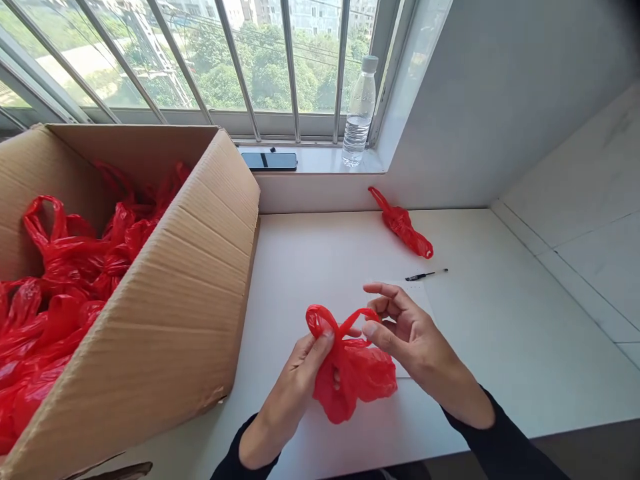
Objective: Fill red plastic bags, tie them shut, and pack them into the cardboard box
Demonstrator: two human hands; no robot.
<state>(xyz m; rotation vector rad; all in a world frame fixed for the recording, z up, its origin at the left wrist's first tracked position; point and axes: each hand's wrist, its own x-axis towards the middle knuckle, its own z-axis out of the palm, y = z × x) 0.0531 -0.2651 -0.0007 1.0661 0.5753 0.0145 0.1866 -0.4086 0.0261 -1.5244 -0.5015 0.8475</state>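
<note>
L hand (304, 367) has fingers closed on the red plastic bag (367, 373), which is over the counter (510, 313), betw. both hands. R hand (413, 333) has fingers half curled at its handle loop (367, 312); cannot tell if they grip it. Cardboard box (195, 287) w/ more red bags (75, 260) is on L side.

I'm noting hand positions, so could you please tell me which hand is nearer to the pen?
Right. The right hand is just short of the pen; the left hand, gripping the red bag, is farther back and to the left.
</note>
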